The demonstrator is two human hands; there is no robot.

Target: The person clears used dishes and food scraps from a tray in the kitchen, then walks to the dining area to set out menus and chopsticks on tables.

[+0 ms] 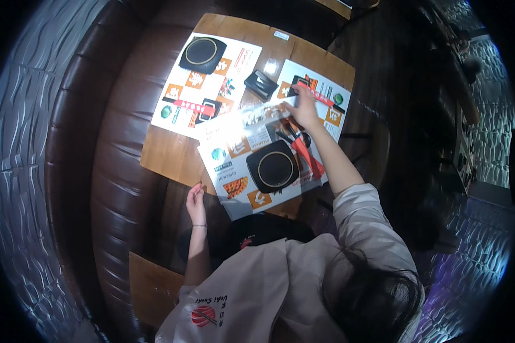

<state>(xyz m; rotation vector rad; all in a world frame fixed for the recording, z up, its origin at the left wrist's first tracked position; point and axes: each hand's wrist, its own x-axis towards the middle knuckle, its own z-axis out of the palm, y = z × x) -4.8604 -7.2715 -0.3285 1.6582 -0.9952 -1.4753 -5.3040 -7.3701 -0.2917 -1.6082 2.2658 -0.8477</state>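
Observation:
My right hand (304,107) reaches over the table to the right printed paper placemat (289,70). Its fingertips meet the end of a red chopstick sleeve (317,95); a grip on it cannot be made out. Thumb and index finger are spread. By the near table edge hangs my left hand (195,199), its fingers loosely curled with nothing visible in them. Before me a near paper placemat (210,171) overhangs the table edge. On it sit a square black plate (273,166) with a gold ring and red-sleeved chopsticks (305,155).
A left placemat (184,92) carries another black plate (202,53), red-sleeved chopsticks (193,106) and a small black dish (210,110). A black holder (261,85) stands mid-table. The brown leather bench (120,128) runs along the left; wooden furniture (154,287) lies nearer.

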